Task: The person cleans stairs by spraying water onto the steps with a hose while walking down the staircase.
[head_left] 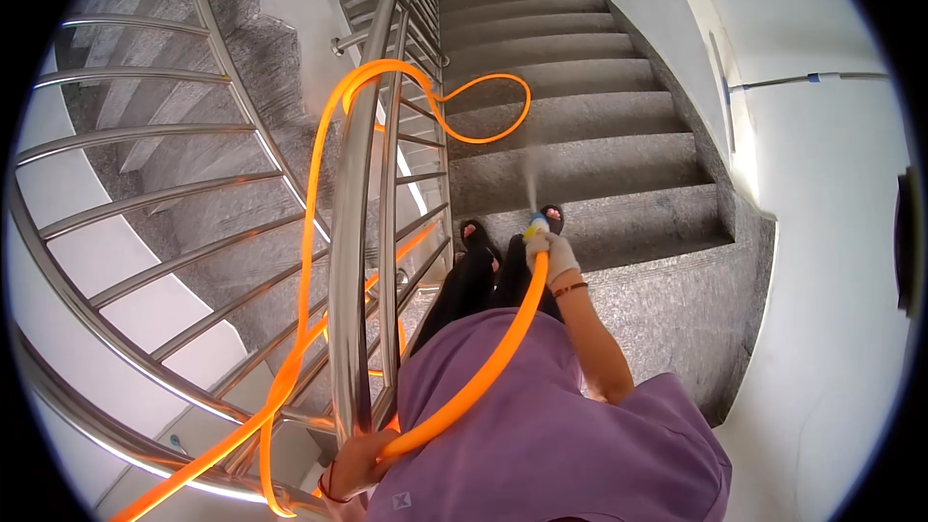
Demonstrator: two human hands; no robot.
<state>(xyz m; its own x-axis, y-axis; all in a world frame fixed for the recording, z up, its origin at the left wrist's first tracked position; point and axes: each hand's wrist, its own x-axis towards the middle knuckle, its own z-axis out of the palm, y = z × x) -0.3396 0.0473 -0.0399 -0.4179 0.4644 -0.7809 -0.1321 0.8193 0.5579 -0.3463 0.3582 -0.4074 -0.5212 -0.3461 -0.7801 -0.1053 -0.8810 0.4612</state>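
Note:
My right hand point(553, 259), in a pale glove, is wrapped round the blue and yellow nozzle point(536, 224) at the end of an orange hose point(488, 377). A thin spray leaves the nozzle toward the stairs point(580, 159). Bare and low in the view, my left hand point(360, 464) grips the same hose beside the railing. From there the hose bends up across my lap to the nozzle. Another stretch of it hangs over the metal handrail point(353, 232) and forms a loop above the steps.
Grey stone steps run away from my sandalled feet point(483, 237). Curved metal railings point(145, 208) and another flight are at left, with orange hose crossing the bars. A white wall point(831, 232) bounds the right side.

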